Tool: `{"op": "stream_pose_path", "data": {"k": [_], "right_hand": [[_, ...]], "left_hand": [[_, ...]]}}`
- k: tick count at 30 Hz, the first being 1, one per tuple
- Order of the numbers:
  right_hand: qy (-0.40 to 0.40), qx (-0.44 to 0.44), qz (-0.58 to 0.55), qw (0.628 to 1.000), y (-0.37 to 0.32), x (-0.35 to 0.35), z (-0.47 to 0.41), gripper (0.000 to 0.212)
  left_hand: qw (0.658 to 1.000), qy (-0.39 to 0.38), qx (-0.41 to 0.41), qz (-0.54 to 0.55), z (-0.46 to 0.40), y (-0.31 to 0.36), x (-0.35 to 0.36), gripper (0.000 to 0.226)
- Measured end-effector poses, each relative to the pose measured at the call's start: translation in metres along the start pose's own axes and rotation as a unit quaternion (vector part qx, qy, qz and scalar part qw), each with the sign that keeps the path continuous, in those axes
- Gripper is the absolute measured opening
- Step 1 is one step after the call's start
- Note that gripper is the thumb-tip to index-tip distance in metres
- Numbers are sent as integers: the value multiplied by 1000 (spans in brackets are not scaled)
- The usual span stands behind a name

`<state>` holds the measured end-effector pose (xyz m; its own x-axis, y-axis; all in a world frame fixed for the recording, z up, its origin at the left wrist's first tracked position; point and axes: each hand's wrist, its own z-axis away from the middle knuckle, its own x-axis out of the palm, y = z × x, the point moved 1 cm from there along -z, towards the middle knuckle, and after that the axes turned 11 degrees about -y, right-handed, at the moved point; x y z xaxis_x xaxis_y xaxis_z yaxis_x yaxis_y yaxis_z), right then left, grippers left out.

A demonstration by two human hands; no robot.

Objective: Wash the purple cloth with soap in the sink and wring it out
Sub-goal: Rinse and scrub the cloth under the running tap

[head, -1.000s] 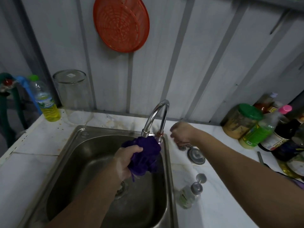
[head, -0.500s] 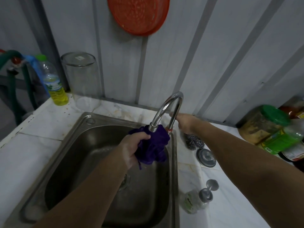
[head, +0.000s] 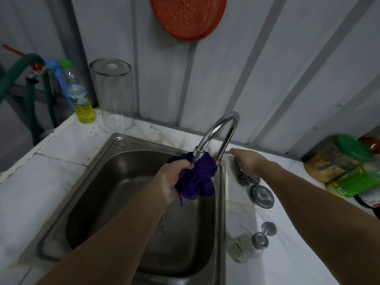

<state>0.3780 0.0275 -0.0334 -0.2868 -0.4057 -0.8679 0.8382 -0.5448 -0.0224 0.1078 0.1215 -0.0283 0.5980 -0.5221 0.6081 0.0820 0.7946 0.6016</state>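
Two hands engaged: left hand (head: pixel 171 177) bunches cloth (head: pixel 197 179) under tap (head: pixel 218 136) spout for wetting; right hand (head: pixel 244 161), grip unclear, reaches the tap's lever.

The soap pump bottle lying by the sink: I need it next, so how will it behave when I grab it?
The soap pump bottle lies on its side on the counter, so a nudge would probably roll it. It looks clear and mostly empty, likely light. The left hand looks sudsy, so the bottle could slip.

The crumpled deep-purple fabric cloth (head: pixel 197 179) hangs bunched and wet under the spout — over the steel sink's (head: pixel 96 173) far right corner, above the basin.
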Motion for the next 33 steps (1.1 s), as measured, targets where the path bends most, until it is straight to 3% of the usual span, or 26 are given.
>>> {"op": "stream_pose_path", "data": {"k": [6, 11, 15, 17, 19, 20, 22, 24, 25, 27, 30, 33], "right_hand": [[24, 24, -6, 999, -18, -17, 24, 60], [43, 32, 33, 998, -70, -48, 83, 36], [22, -35, -124, 991, -121, -31, 128, 39], [9, -22, -227, 974, -144, -4, 130, 40], [64, 10, -360, 931, -162, 26, 120, 43], [100, 10, -442, 891, -170, 40, 113, 45], [132, -11, -631, 764, -181, 60, 103, 43], [111, -27, -770, 627, -185, 73, 95, 43], [103, -35, -791, 602, -186, 77, 93, 48], [108, -41, -786, 607, -190, 80, 91, 53], [178, -34, -789, 587, -192, 80, 86, 35], [253, -45, -748, 612, -194, 78, 90, 26]], "left_hand": [[1000, 8, 5, 9, 12, -4, -3, 42], [1000, 21, 1, 16, 20, -8, -13, 41], [998, 44, 4, 34, 26, -9, -11, 39], [998, 33, 13, 51, 24, -8, -7, 43], [998, 12, 11, 68, 24, -7, -3, 62], [997, 6, 6, 73, 24, -7, -2, 70], [998, 2, -5, 66, 24, -8, -1, 75], [999, 18, -16, 34, 25, -9, -1, 72], [999, 38, -22, 25, 25, -9, -2, 70], [995, 95, -37, 5, 25, -8, -3, 65], [987, 157, -35, -25, 21, -5, 0, 58], [976, 206, -21, -60, 8, -2, 2, 60]]}}
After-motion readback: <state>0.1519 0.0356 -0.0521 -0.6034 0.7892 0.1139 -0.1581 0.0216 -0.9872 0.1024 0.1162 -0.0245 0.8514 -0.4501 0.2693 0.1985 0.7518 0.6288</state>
